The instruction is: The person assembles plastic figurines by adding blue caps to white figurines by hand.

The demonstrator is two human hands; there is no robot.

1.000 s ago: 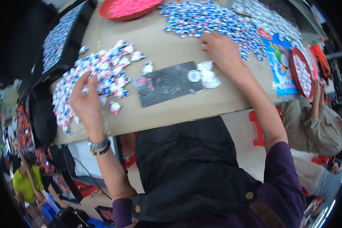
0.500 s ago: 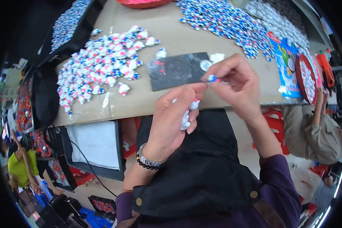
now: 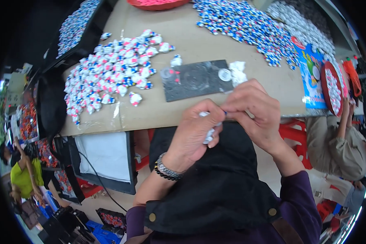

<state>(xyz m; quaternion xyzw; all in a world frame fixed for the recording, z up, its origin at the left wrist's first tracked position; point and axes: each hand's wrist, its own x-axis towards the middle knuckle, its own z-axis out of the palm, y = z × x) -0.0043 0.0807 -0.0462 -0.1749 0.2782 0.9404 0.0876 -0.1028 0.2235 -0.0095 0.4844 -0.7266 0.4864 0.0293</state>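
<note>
1. The brown worktop [image 3: 199, 105] filled most of the scene, its near edge just beyond the person's hands, in a crowded room where another person [image 3: 337, 142] sat at the right.
2. Two big heaps of small wrapped pieces lay on it: a white, red and blue heap [image 3: 110, 73] to the left and a blue-and-white heap [image 3: 248, 24] at the far right.
3. A dark flat mat [image 3: 195, 79] lay between them, near the hands.
4. The left hand [image 3: 195, 134] was curled shut round a small white wrapped piece [image 3: 209, 134], held over the lap.
5. The right hand [image 3: 256, 110] pinched the top end of that piece, fingers closed.
6. It looked light, soft and crinkly, best gripped at its twisted ends.
</note>
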